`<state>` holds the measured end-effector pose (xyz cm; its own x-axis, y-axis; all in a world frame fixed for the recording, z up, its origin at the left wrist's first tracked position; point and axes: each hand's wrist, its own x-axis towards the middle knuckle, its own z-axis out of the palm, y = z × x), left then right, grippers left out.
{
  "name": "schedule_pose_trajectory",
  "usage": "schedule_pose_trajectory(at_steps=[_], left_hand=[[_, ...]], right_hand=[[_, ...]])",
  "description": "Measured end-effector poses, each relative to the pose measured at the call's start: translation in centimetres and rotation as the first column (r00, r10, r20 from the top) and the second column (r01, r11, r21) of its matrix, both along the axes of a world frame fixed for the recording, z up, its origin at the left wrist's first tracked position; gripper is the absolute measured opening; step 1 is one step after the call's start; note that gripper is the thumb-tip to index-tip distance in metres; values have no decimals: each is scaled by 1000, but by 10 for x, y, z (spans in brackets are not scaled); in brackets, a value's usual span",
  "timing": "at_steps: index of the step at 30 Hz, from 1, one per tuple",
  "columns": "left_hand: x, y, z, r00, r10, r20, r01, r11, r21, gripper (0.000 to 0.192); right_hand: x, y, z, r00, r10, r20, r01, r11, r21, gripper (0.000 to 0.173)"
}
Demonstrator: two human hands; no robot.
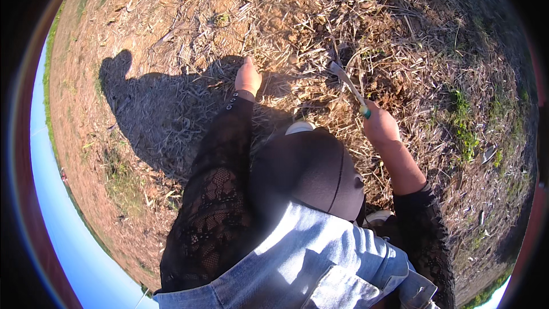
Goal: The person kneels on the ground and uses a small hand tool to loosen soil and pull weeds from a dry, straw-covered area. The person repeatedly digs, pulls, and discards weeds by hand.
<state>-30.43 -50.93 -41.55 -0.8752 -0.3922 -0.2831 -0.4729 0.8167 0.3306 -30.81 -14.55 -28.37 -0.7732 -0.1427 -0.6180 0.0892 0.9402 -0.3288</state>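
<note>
My right hand (381, 125) is closed around the handle of a small hand tool with a worn metal blade (343, 76); green and pale wrapping shows where the handle meets my fingers. The blade points up and left, its tip among dry straw (317, 81) over reddish soil. My left hand (248, 78) is low over the straw at the left, in a black lace sleeve, with the thumb side up. Its fingers are mostly hidden, so whether it holds anything cannot be told.
My bent knee in dark trousers (306, 171) and a pale shoe tip (300, 127) are close below the hands. Loose, dug-looking soil (388, 92) lies beside the right hand. Green weeds (464, 124) grow at the right. My shadow (158, 107) covers straw at the left.
</note>
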Motion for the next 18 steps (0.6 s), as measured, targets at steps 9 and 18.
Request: schedule_pose_trajectory(at_steps=[9, 18], left_hand=[[-2, -4, -13, 984, -165, -68, 166, 986, 12, 19], [50, -52, 20, 986, 2, 168, -94, 837, 539, 28]], right_hand=[[0, 0, 3, 999, 49, -11, -48, 998, 38, 32], [-1, 4, -2, 999, 52, -14, -52, 998, 44, 31]])
